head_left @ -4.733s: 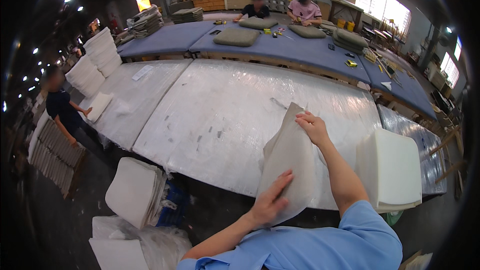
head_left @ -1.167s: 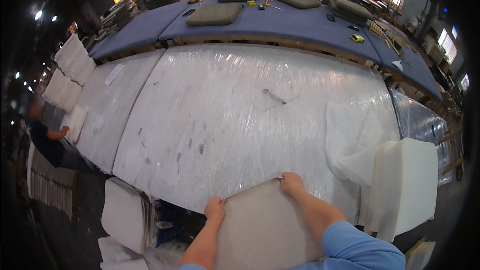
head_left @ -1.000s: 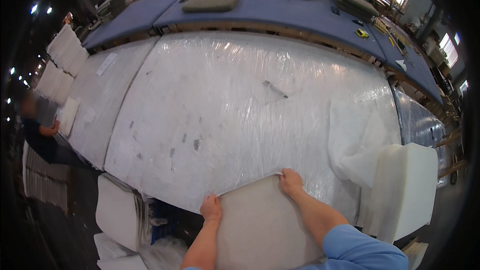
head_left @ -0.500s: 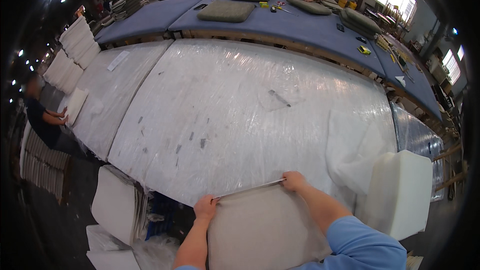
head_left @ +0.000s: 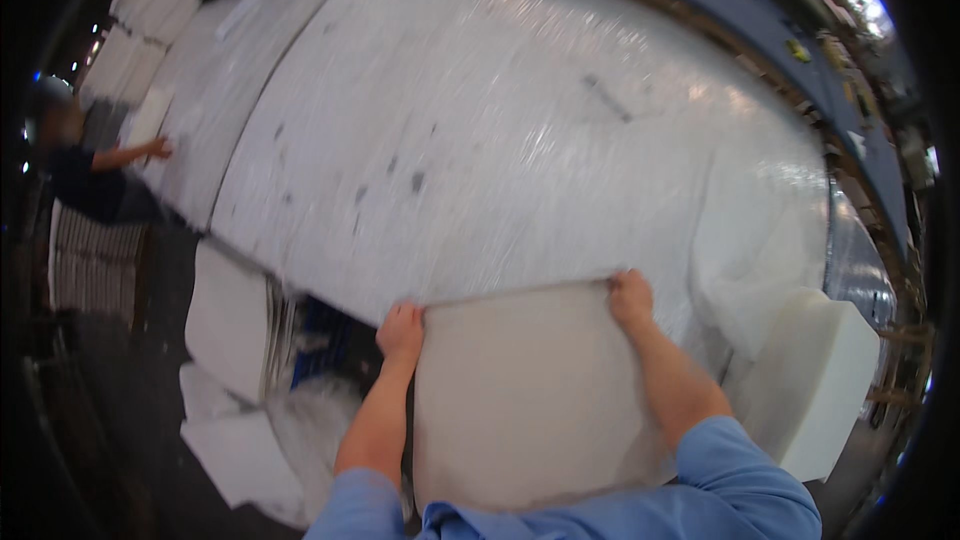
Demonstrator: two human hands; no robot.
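In front of my body is a beige fabric-covered cushion (head_left: 530, 395), roughly square with rounded corners. My left hand (head_left: 402, 331) is closed on its far left corner, and my right hand (head_left: 631, 298) grips its far right corner. Between the two hands the far edge of the cover runs nearly straight. The cushion's near edge lies against my blue shirt. Beyond it spreads a wide table (head_left: 480, 140) wrapped in clear plastic film. The fingertips of both hands are partly hidden and slightly blurred.
White foam blocks (head_left: 800, 390) stand at the right beside sheer white wadding (head_left: 760, 230). At the left are stacked white foam sheets (head_left: 228, 315) and crumpled clear plastic (head_left: 325, 430). A co-worker (head_left: 90, 165) stands at the far left table. A blue-topped table (head_left: 660, 0) runs along the back.
My view has tipped downward, so the back table mostly leaves the picture. Both hands and the cushion's far edge appear higher in view, still gripped. The co-worker's arm has shifted.
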